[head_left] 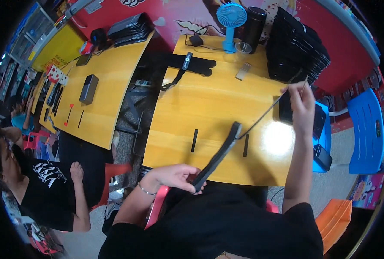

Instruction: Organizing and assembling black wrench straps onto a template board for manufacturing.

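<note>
My left hand is closed around the lower end of a long black strap, which slants up and away over the table's near edge. From the strap's far end a thin dark cord runs up to the right, looking taut. My right hand, raised over the table's right side, pinches the end of that cord. Two short black strips lie apart on the yellow table, one on each side of the strap. At the back left lies another black strap with a grey piece on it.
A blue fan, a dark bottle and a clear cup stand at the back. Stacked black packages fill the back right corner. A blue chair is at the right. Another person sits at a second table to the left.
</note>
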Action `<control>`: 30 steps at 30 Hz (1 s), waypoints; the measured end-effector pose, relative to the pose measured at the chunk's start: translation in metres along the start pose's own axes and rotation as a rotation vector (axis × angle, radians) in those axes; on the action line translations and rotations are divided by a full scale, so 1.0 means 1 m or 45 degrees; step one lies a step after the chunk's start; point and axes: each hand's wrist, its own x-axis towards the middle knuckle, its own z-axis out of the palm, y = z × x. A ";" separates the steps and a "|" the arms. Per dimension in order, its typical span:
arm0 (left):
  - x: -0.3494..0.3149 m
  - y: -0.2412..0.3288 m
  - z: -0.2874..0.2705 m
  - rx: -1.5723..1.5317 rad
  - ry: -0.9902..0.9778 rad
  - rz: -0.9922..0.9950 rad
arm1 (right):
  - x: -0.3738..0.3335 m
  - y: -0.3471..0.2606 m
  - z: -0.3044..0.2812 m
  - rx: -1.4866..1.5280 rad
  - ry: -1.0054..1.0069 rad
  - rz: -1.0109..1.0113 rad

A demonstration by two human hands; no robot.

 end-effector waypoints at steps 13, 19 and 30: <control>-0.033 0.020 -0.010 0.044 0.070 -0.040 | 0.037 -0.005 -0.017 -0.032 -0.019 -0.273; -0.035 0.025 -0.009 0.143 0.028 -0.090 | 0.055 -0.010 -0.026 -0.035 0.075 -0.495; -0.048 0.005 -0.022 -0.008 0.373 0.386 | 0.046 0.022 -0.013 -0.704 0.157 -0.348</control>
